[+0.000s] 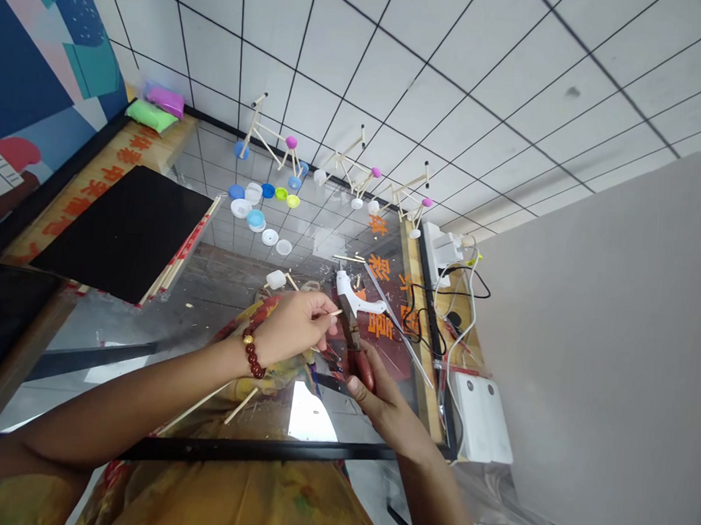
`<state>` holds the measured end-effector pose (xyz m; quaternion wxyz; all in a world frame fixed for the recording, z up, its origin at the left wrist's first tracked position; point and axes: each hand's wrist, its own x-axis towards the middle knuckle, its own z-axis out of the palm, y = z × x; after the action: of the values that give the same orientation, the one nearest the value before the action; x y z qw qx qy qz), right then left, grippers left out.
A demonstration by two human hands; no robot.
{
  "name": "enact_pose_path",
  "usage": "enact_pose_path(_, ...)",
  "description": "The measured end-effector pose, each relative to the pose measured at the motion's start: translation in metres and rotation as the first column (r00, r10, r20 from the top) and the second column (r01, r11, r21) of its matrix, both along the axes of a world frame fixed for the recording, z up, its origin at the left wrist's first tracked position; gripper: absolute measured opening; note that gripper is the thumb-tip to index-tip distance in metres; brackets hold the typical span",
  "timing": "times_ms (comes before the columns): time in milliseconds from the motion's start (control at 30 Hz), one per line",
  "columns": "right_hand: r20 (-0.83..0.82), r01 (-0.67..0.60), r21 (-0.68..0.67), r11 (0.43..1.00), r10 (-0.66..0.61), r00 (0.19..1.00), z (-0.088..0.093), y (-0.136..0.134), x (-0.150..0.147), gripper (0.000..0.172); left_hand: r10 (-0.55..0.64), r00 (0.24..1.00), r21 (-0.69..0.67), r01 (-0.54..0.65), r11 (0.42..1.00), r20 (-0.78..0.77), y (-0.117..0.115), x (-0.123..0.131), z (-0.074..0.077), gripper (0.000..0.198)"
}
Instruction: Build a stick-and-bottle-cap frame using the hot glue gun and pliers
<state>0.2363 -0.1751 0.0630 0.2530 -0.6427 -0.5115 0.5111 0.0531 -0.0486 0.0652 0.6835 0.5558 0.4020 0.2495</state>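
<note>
In my left hand (299,323) a thin wooden stick (336,313) is pinched between thumb and fingers, its short end pointing right. My right hand (378,391) is wrapped round the red handles of a pair of pliers (351,334), whose jaws are beside the stick's tip; whether they touch it I cannot tell. Just beyond lies a white glue gun (357,296) on the glass table. Left of it sits a small white cap (276,279) with a stick by it. More loose sticks (240,406) lie near the front edge.
Three stick models (277,151) with pink balls stand at the back. Several coloured bottle caps (255,219) lie before them. On the left is a black sheet (127,233) over packed sticks, with clay packs (151,112) behind. Cables (470,301) and a power strip (440,248) line the right edge.
</note>
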Motion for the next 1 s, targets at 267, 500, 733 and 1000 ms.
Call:
enact_pose_path(267,0.308,-0.155,0.224,0.962,0.081,0.948,0.002,0.010,-0.014,0.048,0.023,0.992,-0.262,0.011,0.965,0.127,0.000,-0.001,0.012,0.016)
enact_pose_path(500,0.676,-0.199,0.286,0.937,-0.050,0.735,-0.012,0.013,-0.011,0.040,0.110,0.966,-0.554,0.039,0.831,0.233,-0.002,0.000,0.012,0.017)
enact_pose_path(733,0.741,-0.023,0.386,0.922,-0.295,0.604,-0.007,0.005,0.035,0.050,0.078,0.913,-0.457,0.126,0.880,0.401,-0.010,-0.005,0.018,0.018)
enact_pose_path(1000,0.801,0.163,0.191,0.968,-0.250,0.543,-0.028,-0.047,0.081,0.055,0.131,0.890,-0.488,0.111,0.866,0.436,-0.006,-0.003,0.011,0.030)
